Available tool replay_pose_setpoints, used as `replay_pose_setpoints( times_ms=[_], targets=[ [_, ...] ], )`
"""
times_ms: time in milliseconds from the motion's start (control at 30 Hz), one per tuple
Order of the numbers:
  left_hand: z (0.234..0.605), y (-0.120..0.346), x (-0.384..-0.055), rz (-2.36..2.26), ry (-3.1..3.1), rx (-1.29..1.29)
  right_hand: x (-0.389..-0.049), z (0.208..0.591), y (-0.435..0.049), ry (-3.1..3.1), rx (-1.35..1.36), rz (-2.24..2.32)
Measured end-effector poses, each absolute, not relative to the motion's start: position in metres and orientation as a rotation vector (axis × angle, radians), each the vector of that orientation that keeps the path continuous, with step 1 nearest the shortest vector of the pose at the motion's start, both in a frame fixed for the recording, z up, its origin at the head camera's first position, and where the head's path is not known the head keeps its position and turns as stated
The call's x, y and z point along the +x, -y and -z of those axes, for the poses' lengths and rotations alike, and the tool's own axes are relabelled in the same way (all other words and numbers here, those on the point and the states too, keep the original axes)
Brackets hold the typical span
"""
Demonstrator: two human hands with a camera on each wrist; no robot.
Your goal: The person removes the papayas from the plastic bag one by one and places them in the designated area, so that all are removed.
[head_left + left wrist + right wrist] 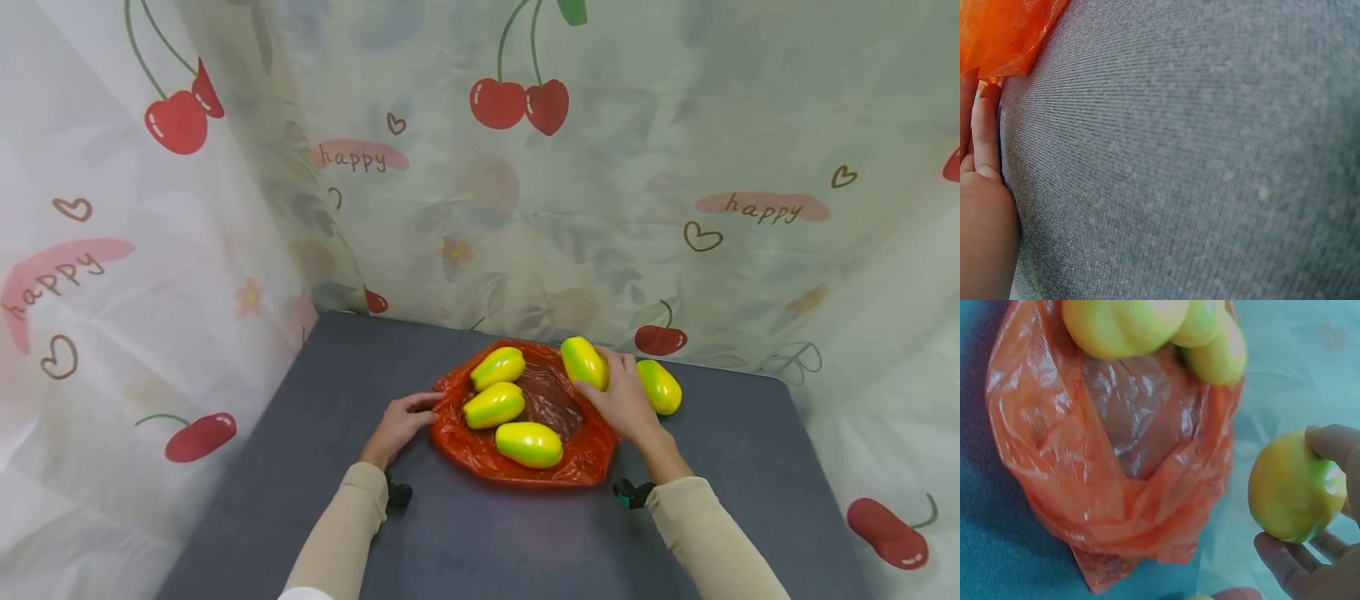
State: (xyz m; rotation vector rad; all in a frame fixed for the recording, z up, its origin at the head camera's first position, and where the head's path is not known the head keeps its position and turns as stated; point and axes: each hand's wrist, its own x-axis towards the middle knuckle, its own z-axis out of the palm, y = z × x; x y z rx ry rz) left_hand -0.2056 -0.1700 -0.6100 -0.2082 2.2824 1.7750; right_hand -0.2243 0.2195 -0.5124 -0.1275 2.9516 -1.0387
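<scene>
A red plastic bag (465, 454) lies spread open on the table, with three yellow-green papayas, an upper one (498, 367), a middle one (495, 405) and a lower one (529, 445), on it. At its left edge my left hand (396, 427) pinches the rim between thumb and fingers; the left wrist view shows the fingertips partly covered by the film. My right hand (624, 400) grips another papaya (585, 363) over the bag's far right side, thumb on one side and fingers round the other. Just right of that hand sits one more papaya (660, 388).
The dark grey table (525, 542) ends at a patterned curtain (600, 208) behind and on both sides. Dark wrist cameras show near both cuffs, one at the left wrist (400, 495) and one at the right wrist (632, 493).
</scene>
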Motion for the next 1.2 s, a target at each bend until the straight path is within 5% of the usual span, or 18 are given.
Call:
replay_pose_setpoints(
  times_ms=[1200],
  targets=[
    [0.612,0.169,-0.207,-1.769,-2.286,-0.189,-0.205,0.5,-0.33,-3.141,0.257,1.207]
  ],
)
